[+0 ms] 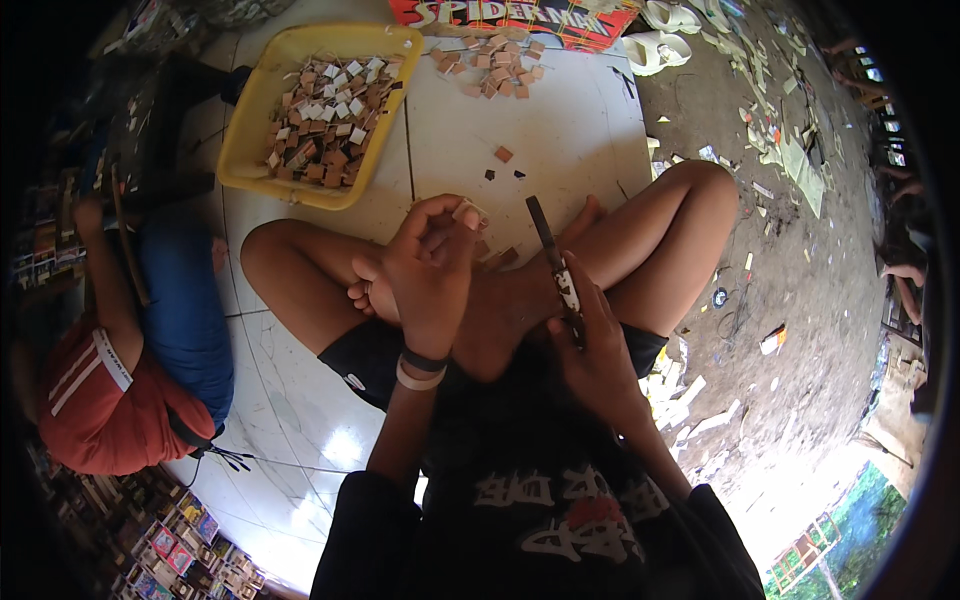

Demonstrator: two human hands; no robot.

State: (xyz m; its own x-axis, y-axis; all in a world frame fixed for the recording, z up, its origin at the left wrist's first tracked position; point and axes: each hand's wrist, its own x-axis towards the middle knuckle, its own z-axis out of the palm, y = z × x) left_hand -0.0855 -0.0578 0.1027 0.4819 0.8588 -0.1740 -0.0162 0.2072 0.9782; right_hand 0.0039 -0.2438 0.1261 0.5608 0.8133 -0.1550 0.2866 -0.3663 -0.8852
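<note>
My left hand (432, 268) is raised above my crossed legs, its thumb and fingers pinched on a small pale square tile (470, 211). My right hand (597, 350) grips a knife (545, 230) by its black-and-white patterned handle. The narrow dark blade points up and away, to the right of the tile and apart from it. Beneath my left hand a few brown square pieces (500, 259) lie on the floor, partly hidden by the hand and legs. Farther off lie one brown tile (503, 154) and two small black scraps (490, 174).
A yellow plastic tub (232, 150) full of brown and white square tiles stands at the far left. A loose pile of tiles (505, 68) lies beside it, before a red printed sheet (520, 18). Another person (120, 390) sits at left. Littered ground (760, 330) lies to the right.
</note>
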